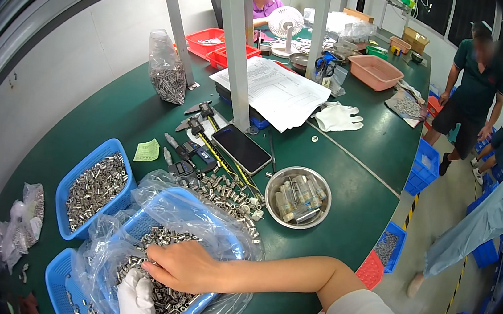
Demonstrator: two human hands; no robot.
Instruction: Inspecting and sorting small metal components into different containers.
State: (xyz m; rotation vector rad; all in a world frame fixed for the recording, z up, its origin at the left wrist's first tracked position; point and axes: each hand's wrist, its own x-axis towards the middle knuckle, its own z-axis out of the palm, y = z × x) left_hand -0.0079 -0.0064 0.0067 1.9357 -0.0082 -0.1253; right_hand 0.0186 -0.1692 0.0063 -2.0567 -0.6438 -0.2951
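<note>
My bare right hand (183, 267) reaches in from the right over a pile of small metal sleeves (176, 302) in a plastic-lined blue basket (223, 244). Its fingers are bent and pressed together; whatever is at their tips is too small to make out. Just beside it, at the near left of the pile, is my left hand (137, 302) in a white glove. The gloved fingers are curled closed, and what they hold, if anything, is hidden. Clear plastic sheeting (96, 263) spills over the basket's sides.
More metal parts fill a blue basket (63, 188) at left; another blue basket (55, 271) stands nearer. Beyond lie loose sleeves (223, 191), calipers (210, 137), a phone (241, 148) and a steel bowl (270, 199) of small tubes. A metal post (234, 49) rises from the table. People stand at right.
</note>
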